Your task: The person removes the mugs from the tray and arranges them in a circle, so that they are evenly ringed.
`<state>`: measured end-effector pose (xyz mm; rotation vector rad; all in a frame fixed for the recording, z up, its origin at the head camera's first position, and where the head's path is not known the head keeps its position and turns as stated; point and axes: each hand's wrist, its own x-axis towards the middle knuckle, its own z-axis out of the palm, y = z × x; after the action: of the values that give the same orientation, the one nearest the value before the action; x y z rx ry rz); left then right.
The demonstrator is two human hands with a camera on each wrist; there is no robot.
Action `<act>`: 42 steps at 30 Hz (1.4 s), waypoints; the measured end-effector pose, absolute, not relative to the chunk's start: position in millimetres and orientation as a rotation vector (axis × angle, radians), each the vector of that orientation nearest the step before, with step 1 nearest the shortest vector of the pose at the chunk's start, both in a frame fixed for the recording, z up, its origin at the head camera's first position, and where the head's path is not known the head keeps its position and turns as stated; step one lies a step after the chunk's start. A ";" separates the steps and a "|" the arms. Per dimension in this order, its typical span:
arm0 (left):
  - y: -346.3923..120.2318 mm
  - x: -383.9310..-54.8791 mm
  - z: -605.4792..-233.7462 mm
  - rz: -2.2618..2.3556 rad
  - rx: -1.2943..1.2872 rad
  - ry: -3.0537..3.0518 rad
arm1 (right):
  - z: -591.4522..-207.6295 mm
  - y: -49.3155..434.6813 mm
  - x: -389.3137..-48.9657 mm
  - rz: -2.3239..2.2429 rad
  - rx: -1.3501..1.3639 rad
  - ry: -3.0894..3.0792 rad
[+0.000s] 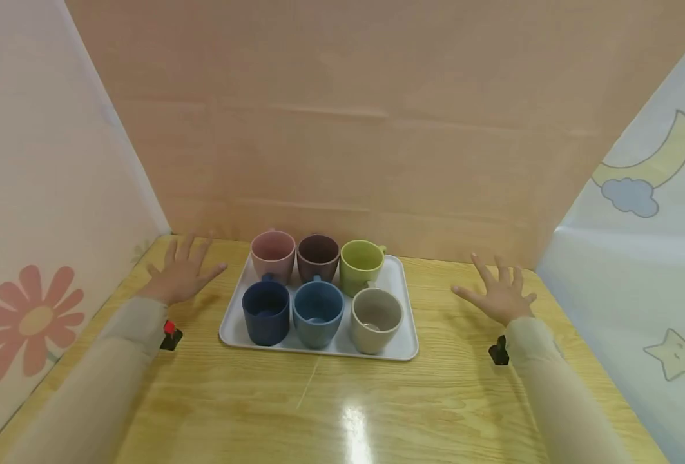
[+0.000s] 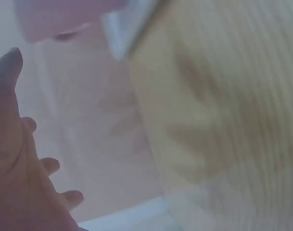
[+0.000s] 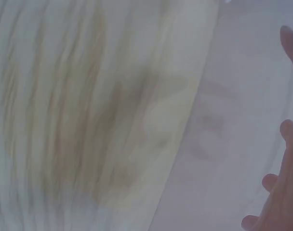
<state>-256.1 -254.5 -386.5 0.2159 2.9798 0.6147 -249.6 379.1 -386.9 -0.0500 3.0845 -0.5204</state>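
Observation:
My left hand is held over the table to the left of a white tray, fingers spread and nothing in it. Over on the tray's right, my right hand has its fingers spread too and holds nothing. On the tray stand two rows of mugs, all upright. The back row has a pink mug, a dark brown mug and a yellow-green mug. In front are a navy mug, a blue mug and a cream mug. The left wrist view catches the pink mug and a tray corner.
The wooden table meets a tan back wall. A white side wall with a flower print borders the left, another with a moon print the right. Small black devices sit at the wrists.

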 end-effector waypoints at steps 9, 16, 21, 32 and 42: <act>-241.3 -232.8 -376.5 1.429 0.292 2.811 | -384.8 324.9 -226.9 -1.129 -0.388 2.988; -231.7 -211.1 -398.4 1.763 0.201 2.547 | -395.4 281.8 -203.7 -1.660 -0.704 2.693; -229.6 -202.9 -417.7 1.738 0.149 2.407 | -406.2 263.0 -196.7 -1.726 -0.915 2.513; -235.6 -199.8 -438.3 1.823 0.161 2.155 | -425.5 234.7 -191.1 -1.705 -0.784 2.452; -247.2 -206.0 -458.3 1.853 0.231 2.102 | -428.9 231.4 -192.9 -1.712 -0.748 2.471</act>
<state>-206.0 -247.2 -458.3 0.2311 2.1023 1.8526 -192.9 231.4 -428.9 -0.7481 2.4705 -1.7124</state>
